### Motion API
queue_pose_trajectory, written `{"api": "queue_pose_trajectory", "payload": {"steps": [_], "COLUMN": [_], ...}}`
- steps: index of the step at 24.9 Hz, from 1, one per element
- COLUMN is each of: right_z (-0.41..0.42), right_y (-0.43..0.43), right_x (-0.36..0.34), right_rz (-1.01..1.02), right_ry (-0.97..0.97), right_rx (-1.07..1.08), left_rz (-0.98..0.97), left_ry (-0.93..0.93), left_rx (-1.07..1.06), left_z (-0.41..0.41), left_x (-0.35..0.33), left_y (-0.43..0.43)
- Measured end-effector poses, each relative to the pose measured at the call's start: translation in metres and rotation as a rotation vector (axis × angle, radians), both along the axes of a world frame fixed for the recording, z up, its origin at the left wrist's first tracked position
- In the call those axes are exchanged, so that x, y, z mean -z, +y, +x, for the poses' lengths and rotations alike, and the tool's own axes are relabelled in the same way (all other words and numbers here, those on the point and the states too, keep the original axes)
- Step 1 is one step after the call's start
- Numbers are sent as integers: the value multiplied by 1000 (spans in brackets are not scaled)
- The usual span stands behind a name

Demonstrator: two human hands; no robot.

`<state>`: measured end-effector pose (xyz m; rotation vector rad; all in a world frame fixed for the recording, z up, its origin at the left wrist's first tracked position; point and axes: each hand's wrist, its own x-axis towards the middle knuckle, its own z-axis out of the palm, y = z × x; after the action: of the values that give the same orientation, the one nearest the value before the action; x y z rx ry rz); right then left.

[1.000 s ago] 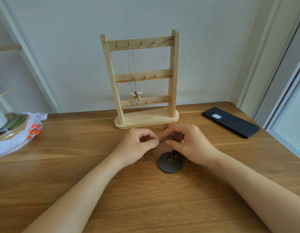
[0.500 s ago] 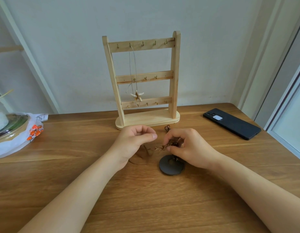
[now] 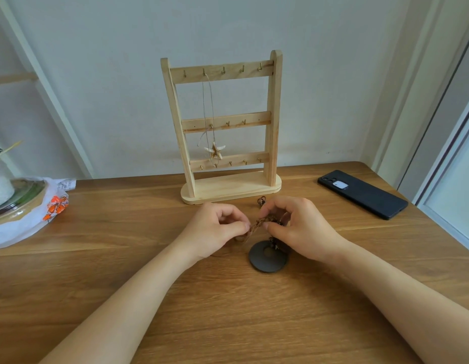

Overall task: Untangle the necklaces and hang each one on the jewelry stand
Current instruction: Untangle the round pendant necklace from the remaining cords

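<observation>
A wooden jewelry stand (image 3: 229,189) with three hooked bars stands at the back of the table. A thin necklace with a starfish pendant (image 3: 215,151) hangs from a top hook. In front of the stand, my left hand (image 3: 215,229) and my right hand (image 3: 299,227) pinch a brown braided cord (image 3: 259,223) between them, just above the table. The cord's dark round disc pendant (image 3: 267,258) lies flat on the wood below my right hand. A knotted end of cord (image 3: 261,200) shows behind my right fingers.
A black phone (image 3: 362,194) lies at the right, near the table edge. At the far left sits a white plastic bag (image 3: 25,224) with a covered bowl on it. A wall rises right behind the stand.
My left hand, which had let go and drawn apart half a second ago, has closed back onto the braided cord. The right hand stayed on the cord above the disc.
</observation>
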<state>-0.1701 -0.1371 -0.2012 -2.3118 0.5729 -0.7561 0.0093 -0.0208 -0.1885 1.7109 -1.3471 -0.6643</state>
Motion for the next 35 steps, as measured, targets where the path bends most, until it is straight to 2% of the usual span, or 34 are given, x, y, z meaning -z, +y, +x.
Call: {"api": "queue_pose_trajectory", "payload": {"steps": [12,16,19,21,23,25,27,28,29,32,35], "right_z": [0,-1,-1,0,0,-2,-3,-2,-1,2,1], "right_y": [0,3,2,1,-2,-7,-10,-10,-9,-6,-9], "right_x": [-1,-1,0,1,2,3,3,3,2,0,1], "right_rz": [-7,-22,-1,5,5,16,49,72,98,116,165], "right_ry": [-27,-19,-5,2,9,16,33,33,21,9,-25], "right_rx": [19,11,32,34,49,85,107,98,81,39,28], "left_rz": [-20,1,3,17,5,-104,-285,-354,-382,-280,-306], "left_ry": [25,-66,-68,79,265,547,933,1049,1073,810,345], "left_rx": [18,46,-49,-58,36,53,-128,-279,-435,-708,-716], "left_z": [1,0,2,2,3,7,19,28,37,49,39], "left_x": [0,1,0,-3,-4,-8,-11,-11,-12,-4,3], "left_y": [1,0,0,1,1,1,4,4,3,-5,-7]}}
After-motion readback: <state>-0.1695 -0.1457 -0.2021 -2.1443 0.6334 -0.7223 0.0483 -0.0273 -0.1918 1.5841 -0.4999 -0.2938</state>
